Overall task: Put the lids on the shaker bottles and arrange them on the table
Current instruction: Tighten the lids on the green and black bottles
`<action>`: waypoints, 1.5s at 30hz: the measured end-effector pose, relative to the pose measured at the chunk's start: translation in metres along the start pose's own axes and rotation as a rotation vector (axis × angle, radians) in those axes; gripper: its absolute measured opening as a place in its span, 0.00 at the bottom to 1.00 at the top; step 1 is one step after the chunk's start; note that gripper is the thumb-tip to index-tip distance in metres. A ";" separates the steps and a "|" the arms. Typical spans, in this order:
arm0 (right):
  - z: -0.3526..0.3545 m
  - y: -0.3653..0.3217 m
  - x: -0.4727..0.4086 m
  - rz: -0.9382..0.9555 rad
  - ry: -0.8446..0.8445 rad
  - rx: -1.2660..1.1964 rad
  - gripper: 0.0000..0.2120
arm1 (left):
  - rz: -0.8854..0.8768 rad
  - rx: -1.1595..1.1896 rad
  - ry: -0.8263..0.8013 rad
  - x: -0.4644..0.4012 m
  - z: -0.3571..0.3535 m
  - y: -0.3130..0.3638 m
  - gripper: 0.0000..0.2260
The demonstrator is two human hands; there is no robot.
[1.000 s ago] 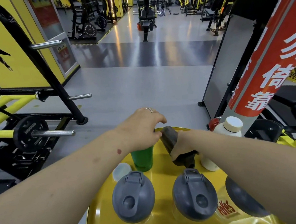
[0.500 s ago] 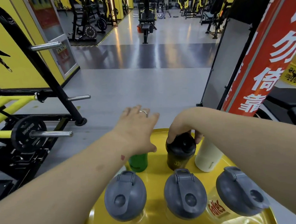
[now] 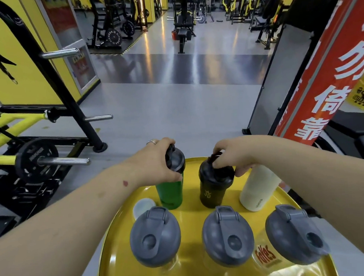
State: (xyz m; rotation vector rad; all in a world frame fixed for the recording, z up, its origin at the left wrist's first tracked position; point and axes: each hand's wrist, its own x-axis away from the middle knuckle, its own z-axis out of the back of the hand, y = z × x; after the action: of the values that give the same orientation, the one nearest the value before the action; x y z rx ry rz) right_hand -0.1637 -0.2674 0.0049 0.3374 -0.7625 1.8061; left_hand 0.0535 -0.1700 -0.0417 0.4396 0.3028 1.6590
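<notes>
Glossy yellow table (image 3: 125,269), matt grey lids (image 3: 155,236)

Six shaker bottles on the table (image 3: 120,260), three lidded bottles (image 3: 227,236) in front, three behind, loose lid (image 3: 143,207) at left

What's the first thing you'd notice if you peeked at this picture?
The bright yellow round table, with three big grey-lidded bottles lined up along its near edge. Behind them, the left hand holds a black lid on the green bottle, and the right hand grips the black bottle.

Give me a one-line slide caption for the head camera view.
Left hand seats a black lid on the green bottle; right hand grips the black bottle.
</notes>
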 end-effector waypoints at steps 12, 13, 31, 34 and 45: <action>-0.009 0.028 0.001 0.291 0.131 0.248 0.43 | 0.002 0.002 -0.012 -0.002 0.000 -0.001 0.49; -0.008 0.029 0.002 0.296 0.131 0.227 0.44 | 0.004 0.003 -0.012 -0.001 -0.001 -0.001 0.49; -0.029 0.049 0.001 0.440 0.246 0.322 0.42 | -0.003 0.028 -0.015 -0.004 -0.002 -0.002 0.49; -0.032 0.050 0.001 0.454 0.279 0.277 0.42 | 0.004 0.028 -0.017 -0.004 -0.002 -0.003 0.49; -0.034 0.056 -0.003 0.504 0.322 0.241 0.33 | 0.006 0.031 -0.014 -0.003 -0.002 -0.002 0.50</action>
State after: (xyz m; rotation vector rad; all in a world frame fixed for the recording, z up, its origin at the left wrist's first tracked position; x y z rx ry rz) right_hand -0.2096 -0.2583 -0.0413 -0.0011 -0.4221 2.3627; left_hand 0.0552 -0.1726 -0.0447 0.4755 0.3176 1.6585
